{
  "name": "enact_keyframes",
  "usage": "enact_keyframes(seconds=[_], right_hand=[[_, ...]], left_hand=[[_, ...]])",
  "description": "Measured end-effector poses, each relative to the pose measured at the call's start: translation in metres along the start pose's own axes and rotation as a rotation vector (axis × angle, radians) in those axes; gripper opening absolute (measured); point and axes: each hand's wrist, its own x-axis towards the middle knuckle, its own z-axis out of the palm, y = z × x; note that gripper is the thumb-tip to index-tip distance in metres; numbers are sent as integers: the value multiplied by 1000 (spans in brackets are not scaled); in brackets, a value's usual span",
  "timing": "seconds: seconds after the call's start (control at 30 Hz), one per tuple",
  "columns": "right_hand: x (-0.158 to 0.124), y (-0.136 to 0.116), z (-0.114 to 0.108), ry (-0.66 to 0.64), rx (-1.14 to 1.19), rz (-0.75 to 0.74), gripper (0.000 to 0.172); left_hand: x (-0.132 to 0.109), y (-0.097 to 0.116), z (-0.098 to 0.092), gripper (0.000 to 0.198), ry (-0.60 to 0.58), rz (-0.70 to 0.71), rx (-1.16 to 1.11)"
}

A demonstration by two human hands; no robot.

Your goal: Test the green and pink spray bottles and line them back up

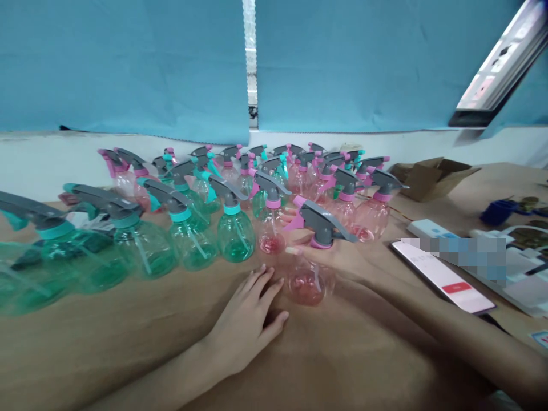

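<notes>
My left hand (244,319) rests palm down on the tabletop with its fingers spread, holding nothing. Just right of its fingertips stands a clear pink spray bottle (307,285) with a grey head and pink trigger. Around the neck of this bottle is my right hand (338,258), its fingers showing past the left side of the trigger. Part of that hand is hidden by the spray head, and the area is slightly blurred. Close behind stands another pink spray bottle (272,225), and a green spray bottle (235,234) is left of it.
Several green spray bottles (145,248) line the left, with mixed pink and green ones behind. On the right lie a lit phone (443,277), a white box (436,231) and an open cardboard box (430,178). A blue curtain (128,68) hangs at the back.
</notes>
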Motion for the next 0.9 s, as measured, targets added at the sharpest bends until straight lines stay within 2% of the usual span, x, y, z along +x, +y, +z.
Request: enact_keyframes(seconds=[0.2, 0.33, 0.53, 0.6, 0.67, 0.77, 0.9], right_hand=[[-4, -3, -2, -28, 12, 4, 39], [-10, -4, -8, -30, -81, -28, 43], [-36, -2, -9, 131, -286, 48, 56], [-45, 6, -3, 159, -257, 40, 65], [-51, 14, 2, 170, -237, 31, 64], [-52, 22, 3, 207, -303, -27, 61], [-41, 24, -6, 256, -477, -78, 61]], left_hand=[[2, -1, -1, 47, 12, 13, -3], [2, -2, 1, 47, 28, 16, -1], [2, -2, 2, 47, 37, 22, -10], [2, -3, 2, 46, 46, 27, -17], [2, -4, 3, 45, 55, 30, -11], [2, -5, 5, 45, 70, 34, 11], [2, -6, 6, 44, 79, 42, 29]])
